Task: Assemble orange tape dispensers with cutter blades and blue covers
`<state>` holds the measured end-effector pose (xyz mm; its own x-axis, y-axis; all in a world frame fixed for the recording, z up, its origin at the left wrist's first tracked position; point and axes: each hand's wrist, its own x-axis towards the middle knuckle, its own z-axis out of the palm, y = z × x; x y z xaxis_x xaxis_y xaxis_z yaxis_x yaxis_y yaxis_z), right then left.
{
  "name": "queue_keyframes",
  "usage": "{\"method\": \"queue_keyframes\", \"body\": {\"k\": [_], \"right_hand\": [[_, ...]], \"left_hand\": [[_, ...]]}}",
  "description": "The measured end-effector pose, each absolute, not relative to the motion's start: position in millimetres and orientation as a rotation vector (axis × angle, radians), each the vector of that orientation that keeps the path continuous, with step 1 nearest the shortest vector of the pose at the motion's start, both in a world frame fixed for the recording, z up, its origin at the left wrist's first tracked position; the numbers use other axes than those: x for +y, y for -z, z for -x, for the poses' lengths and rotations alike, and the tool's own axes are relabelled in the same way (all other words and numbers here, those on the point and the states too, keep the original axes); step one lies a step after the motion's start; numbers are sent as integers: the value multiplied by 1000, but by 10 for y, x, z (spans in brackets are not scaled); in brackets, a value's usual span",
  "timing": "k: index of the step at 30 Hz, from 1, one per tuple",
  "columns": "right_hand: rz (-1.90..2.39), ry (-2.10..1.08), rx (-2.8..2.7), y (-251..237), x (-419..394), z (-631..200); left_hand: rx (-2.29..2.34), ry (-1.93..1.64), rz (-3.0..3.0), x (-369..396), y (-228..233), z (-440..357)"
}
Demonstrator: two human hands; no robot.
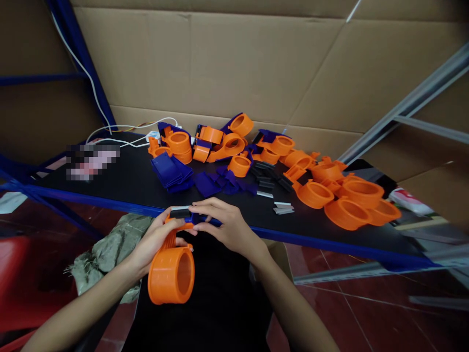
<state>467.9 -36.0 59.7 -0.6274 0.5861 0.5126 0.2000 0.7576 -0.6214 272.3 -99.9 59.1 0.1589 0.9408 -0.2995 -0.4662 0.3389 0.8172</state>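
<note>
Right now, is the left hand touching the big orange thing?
Touching. The head view shows the left hand wrapped around the neck of the orange tape dispenser, fingers pressed on it, while the right hand pinches its top end.

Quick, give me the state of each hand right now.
Left hand: closed on the orange tape dispenser, by its handle.
Right hand: fingers pinched on the dispenser's dark blue top part, beside the toothed blade.

Black desk (pixel 124 183), blue front edge. On it: orange rings (pixel 346 212), dark blue plastic pieces (pixel 170 171), small metal blades (pixel 283 208), white cable (pixel 124 142) at back left.
</note>
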Motion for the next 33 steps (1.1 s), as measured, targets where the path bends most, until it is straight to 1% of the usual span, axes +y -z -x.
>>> {"method": "queue_keyframes", "body": {"k": [9, 18, 23, 33], "right_hand": [[544, -551, -2280, -586, -354, -4714], [534, -709, -2207, -572, -329, -4704], [500, -713, -2224, -567, -310, -4692], [534, -609, -2281, -578, -297, -4713]], "left_hand": [[929, -1060, -737, -953, -474, -2668], [888, -1046, -692, -925, -483, -2668], [904, -982, -670, -887, -453, -2604], [902, -1059, -646, -1003, -620, -2704]]}}
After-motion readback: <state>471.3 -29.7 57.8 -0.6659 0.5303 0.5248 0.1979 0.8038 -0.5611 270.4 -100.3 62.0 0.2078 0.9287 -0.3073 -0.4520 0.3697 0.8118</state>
